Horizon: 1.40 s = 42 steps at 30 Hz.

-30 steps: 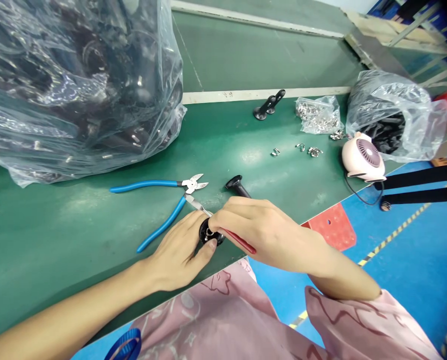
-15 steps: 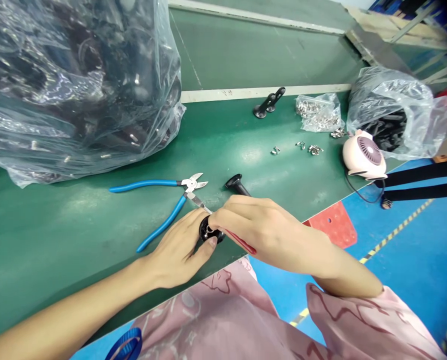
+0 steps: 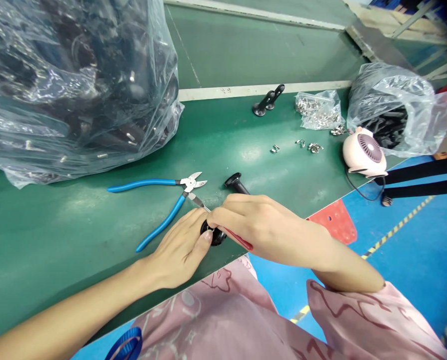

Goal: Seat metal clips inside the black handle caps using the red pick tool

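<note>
Just inside the near edge of the surface [image 3: 66, 245], a worker's left hand [image 3: 180, 250] clasps one glossy, round black part [image 3: 219, 239]; the right hand [image 3: 263, 227] grips one red-handled tool [image 3: 241, 241]. From the part, I see bare room at nine o'clock, one pair of pliers [image 3: 189, 185] at ten, two black stalked pieces [image 3: 261, 106] at one.

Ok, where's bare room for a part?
Bare green bench lies between the large bag and the two far black parts, and between that bag and the left forearm, beside the pliers. It's crowded where the left hand and right hand meet at the round black part, and around the fan, small packet and open bag.
</note>
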Tool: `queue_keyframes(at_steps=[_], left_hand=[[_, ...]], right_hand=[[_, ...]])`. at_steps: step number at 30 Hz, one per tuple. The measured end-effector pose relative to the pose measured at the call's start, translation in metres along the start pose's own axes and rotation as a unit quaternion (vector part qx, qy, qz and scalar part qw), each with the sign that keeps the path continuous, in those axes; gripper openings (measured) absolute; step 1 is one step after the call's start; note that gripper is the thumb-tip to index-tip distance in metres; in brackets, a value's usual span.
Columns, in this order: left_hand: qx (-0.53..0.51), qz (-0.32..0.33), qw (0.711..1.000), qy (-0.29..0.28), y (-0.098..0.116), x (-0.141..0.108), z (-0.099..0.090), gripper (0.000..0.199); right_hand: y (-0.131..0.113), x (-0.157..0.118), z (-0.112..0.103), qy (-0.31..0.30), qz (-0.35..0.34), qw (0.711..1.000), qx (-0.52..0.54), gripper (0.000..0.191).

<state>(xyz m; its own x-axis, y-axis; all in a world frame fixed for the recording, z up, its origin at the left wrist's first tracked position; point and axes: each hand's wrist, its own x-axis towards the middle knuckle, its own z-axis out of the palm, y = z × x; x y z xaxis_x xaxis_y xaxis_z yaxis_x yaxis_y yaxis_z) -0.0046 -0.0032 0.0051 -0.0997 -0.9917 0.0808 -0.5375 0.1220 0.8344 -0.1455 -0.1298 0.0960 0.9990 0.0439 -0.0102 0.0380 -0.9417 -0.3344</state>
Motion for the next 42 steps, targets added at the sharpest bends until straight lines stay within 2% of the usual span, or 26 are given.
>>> queue_keyframes(at_steps=[5,13,18,26,30,34,36,42], left_hand=[[0.022,0.002,0.999,0.03,0.001,0.002,0.004,0.037],[-0.003,0.007,1.0,0.026,-0.002,0.003,0.006,0.038],[-0.011,0.016,1.0,0.013,-0.003,0.001,0.004,0.04],[-0.021,0.032,0.999,-0.017,-0.005,0.002,-0.003,0.037],[-0.031,0.031,0.999,-0.02,-0.006,0.0,-0.003,0.035],[-0.038,0.019,0.999,-0.03,-0.005,0.001,-0.004,0.039],[-0.047,0.011,0.998,-0.038,-0.004,0.002,-0.005,0.044],[-0.06,0.02,0.997,-0.044,-0.003,0.005,-0.005,0.048]], right_hand=[[0.001,-0.001,0.001,0.013,0.0,1.0,0.01,0.021],[0.008,-0.007,0.009,0.044,-0.008,0.998,0.042,0.02],[0.009,-0.008,0.012,0.053,-0.009,0.997,0.05,0.021],[0.012,-0.009,0.006,0.061,-0.012,0.996,0.059,0.019],[0.012,-0.016,0.0,0.122,-0.01,0.984,0.132,0.015],[0.005,-0.027,-0.004,0.232,-0.007,0.945,0.232,0.018],[0.002,-0.03,-0.001,0.265,0.001,0.931,0.252,0.025],[-0.002,-0.025,0.017,0.236,0.014,0.941,0.241,0.029]])
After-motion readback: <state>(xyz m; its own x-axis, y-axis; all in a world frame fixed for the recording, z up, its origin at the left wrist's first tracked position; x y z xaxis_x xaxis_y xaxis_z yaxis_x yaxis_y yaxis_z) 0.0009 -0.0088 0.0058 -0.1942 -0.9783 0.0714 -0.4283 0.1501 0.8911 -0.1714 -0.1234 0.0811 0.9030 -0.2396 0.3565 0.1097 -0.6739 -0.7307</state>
